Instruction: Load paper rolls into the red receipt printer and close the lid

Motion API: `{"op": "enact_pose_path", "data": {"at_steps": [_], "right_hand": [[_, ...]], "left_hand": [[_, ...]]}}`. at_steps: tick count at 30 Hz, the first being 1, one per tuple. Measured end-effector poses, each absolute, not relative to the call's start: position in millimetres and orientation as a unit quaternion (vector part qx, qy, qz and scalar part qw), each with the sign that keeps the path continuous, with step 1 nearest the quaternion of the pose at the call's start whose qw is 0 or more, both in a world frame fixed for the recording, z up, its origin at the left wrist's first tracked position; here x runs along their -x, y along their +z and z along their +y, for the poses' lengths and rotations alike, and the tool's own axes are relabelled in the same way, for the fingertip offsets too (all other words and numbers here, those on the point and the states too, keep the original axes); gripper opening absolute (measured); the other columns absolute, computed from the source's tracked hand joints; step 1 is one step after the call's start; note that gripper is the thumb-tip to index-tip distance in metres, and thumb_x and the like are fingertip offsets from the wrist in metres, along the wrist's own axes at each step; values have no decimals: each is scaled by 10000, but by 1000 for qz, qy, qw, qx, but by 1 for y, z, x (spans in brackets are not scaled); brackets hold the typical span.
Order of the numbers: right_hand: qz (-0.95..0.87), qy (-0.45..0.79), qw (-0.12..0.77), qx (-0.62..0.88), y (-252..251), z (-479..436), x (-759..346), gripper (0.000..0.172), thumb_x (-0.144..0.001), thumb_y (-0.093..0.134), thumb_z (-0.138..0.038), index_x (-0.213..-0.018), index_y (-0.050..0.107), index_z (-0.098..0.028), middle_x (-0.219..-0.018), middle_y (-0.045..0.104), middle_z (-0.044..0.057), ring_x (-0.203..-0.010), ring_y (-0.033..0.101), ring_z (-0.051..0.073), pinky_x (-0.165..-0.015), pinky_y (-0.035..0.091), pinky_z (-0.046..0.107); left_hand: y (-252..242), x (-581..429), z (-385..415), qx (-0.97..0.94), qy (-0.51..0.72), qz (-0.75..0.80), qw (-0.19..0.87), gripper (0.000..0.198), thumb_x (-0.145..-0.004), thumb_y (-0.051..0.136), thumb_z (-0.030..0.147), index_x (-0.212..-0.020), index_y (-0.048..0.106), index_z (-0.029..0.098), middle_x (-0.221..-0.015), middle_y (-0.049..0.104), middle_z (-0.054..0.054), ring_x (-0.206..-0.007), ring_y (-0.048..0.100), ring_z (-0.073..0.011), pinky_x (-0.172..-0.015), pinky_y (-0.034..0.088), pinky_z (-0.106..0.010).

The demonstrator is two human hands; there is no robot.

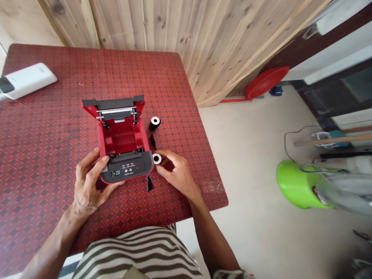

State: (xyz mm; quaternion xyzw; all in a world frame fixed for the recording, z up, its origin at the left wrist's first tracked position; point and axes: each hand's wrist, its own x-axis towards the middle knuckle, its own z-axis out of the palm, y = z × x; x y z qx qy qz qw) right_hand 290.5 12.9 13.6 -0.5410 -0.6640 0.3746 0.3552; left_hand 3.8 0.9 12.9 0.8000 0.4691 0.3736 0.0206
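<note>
A small red and black printer (126, 166) sits on the table with its lid (113, 108) tilted up, showing a bare red compartment (123, 136) inside. My left hand (90, 180) grips the front left corner of it, thumb on the black panel and fingers along the side and underneath. At the right side of the printer, my right hand (177, 172) pinches a small roll (157, 159) with a white ring end and dark centre. A second small roll (155, 123), black with a white end, stands just behind. Black strips (150, 183) lie close to both rolls.
A white power bank (31, 81) lies at the left of the red patterned table (186, 100). Behind it rises a wooden plank wall (174, 31). On the floor to the right are a green plastic tub (293, 186), a red basin (267, 82) and a cable (286, 139).
</note>
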Motion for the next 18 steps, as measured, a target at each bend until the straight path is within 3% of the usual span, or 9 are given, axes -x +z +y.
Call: {"op": "enact_pose_path", "data": {"at_steps": [3, 8, 12, 15, 18], "right_hand": [[-660, 430, 308, 534, 30, 20, -310, 392, -878, 705, -200, -1269, 700, -220, -1107, 786, 63, -917, 752, 182, -860, 612, 369], [-644, 362, 360, 569, 39, 68, -334, 176, -939, 676, -266, -1065, 776, -194, -1069, 794, 67, -948, 743, 183, -889, 581, 355], [-673, 346, 359, 546, 9, 119, -315, 400, -878, 735, -236, -1272, 711, -173, -1258, 762, 107, -1072, 723, 193, -983, 555, 387], [-692, 320, 321, 562, -7, 136, -300, 374, -856, 763, -265, -1222, 731, -194, -1236, 769, 89, -1115, 699, 218, -1016, 535, 430], [-680, 318, 337, 568, 10, 126, -300, 346, -880, 733, -288, -1215, 726, -202, -1161, 775, 70, -1012, 707, 213, -923, 568, 408]], "left_hand": [[13, -4, 1, -801, 377, 465, 23, 933, -790, 883, 339, -1582, 391, 290, -1519, 506, -184, -1353, 590, -346, -1056, 614, -529], [11, -4, 3, -801, 379, 462, 11, 901, -801, 872, 390, -1565, 406, 288, -1528, 511, -149, -1325, 610, -343, -1050, 623, -527], [9, -2, 3, -803, 380, 458, 9, 929, -785, 886, 388, -1572, 405, 274, -1510, 516, -183, -1321, 606, -344, -1030, 624, -532], [9, -1, 2, -803, 375, 463, 15, 918, -795, 877, 374, -1575, 404, 272, -1479, 532, -199, -1336, 596, -350, -1035, 621, -529], [10, -2, 1, -800, 377, 465, 27, 893, -823, 849, 390, -1583, 390, 289, -1481, 525, -193, -1335, 600, -337, -1023, 633, -507]]}}
